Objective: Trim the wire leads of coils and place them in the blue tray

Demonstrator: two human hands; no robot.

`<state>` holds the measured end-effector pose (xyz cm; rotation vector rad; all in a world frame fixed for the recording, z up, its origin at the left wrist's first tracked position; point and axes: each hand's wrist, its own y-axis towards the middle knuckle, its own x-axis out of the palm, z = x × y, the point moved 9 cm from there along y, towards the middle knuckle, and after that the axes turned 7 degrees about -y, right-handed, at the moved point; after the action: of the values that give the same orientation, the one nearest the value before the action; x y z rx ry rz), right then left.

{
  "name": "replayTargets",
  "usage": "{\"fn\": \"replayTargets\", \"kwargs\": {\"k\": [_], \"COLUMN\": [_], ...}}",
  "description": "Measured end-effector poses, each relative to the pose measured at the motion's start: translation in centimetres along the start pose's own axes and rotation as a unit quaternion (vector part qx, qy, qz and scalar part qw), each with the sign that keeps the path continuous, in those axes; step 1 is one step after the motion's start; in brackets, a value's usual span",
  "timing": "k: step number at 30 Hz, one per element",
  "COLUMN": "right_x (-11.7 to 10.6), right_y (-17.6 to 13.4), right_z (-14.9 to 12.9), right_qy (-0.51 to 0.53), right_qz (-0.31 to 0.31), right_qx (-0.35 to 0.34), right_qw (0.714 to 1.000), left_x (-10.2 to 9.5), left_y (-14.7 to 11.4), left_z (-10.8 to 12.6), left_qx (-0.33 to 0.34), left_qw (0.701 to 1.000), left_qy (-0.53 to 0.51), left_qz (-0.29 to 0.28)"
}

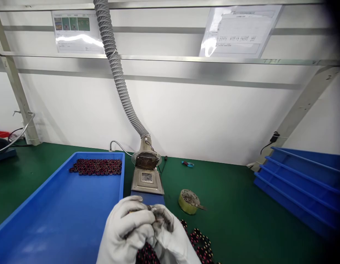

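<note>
Gloves (pixel 112 244), white and smudged grey at the fingers, cover the left hand (pixel 130 225) and the right hand (pixel 170 233), which meet over the near part of the green worktop (pixel 236 223). Both have curled fingers, the tips brought close together; whatever they may be pinching is mostly hidden (I cannot tell what it is, nor which hand bears it).

Small dark parts with pink and yellowish spots lie in three places: a loose heap (pixel 203 247) to the right of the hands, toward the worktop's near edge; a cluster (pixel 146 255) just below the hands; and a packed batch (pixel 95 167) along the far edge of the blue tray (pixel 68 216).

Beyond the hands stands a metal device with a square plate (pixel 147 180), under a ribbed grey hose (pixel 117 69). Right of it sit a round tin (pixel 188 205) and, toward the worktop's far edge, a small blue-and-red-handled tool (pixel 188 164). Stacked blue trays (pixel 299 190) fill the right side.
</note>
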<state>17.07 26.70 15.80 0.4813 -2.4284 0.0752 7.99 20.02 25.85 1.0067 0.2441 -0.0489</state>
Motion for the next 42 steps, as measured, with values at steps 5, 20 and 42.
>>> {"fn": "replayTargets", "kwargs": {"k": [5,20,42], "right_x": [0.4,0.0,-0.1], "right_y": [1.0,0.7,0.5], "right_z": [1.4,1.5,1.5], "right_qy": [0.018,0.029,0.047], "right_qz": [-0.049,-0.040,-0.041], "right_qx": [0.043,0.039,0.081], "right_qw": [0.998,0.998,0.995], "left_x": [-2.5,-2.7,-0.9], "left_y": [-1.4,-3.3,-0.6], "left_z": [-4.0,-4.8,-2.9], "left_qx": [-0.163,-0.248,-0.216], "left_qw": [0.962,0.876,0.963], "left_qy": [-0.169,-0.314,-0.103], "left_qz": [0.138,0.272,0.125]}}
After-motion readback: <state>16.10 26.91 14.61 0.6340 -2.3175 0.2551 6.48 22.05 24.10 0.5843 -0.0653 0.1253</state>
